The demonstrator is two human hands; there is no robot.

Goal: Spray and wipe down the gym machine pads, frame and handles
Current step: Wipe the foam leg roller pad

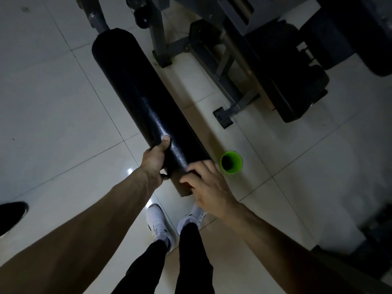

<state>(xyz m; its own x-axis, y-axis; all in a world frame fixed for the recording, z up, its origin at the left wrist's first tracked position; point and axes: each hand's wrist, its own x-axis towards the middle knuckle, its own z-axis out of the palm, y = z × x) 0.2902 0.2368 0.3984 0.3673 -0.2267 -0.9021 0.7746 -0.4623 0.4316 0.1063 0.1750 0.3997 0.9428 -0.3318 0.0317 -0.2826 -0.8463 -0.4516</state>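
— Head view first: where does the pad sit, and who has hold of it?

— Long black roller pad (137,92), running from near centre away to the far left, raised over the tiled floor (53,102). The left hand (156,160) grips its near end, thumb on top and fingers curled underneath. I judge that grip is there to steady the roll so it cannot turn while it is rubbed.

— And the other hand?

— The right hand (209,187) is at the very near end of the pad, its fingers (192,174) bent down onto the dark surface. Something dark may lie under them, perhaps a cloth, but the light is too poor to say, so I cannot tell whether they pinch anything.

— Any spray bottle?

— None that I can make out. A green cup (231,162) stands on the floor just right of the pad's end, probably parked within reach. The grey frame (233,98) is off to the far right, untouched.
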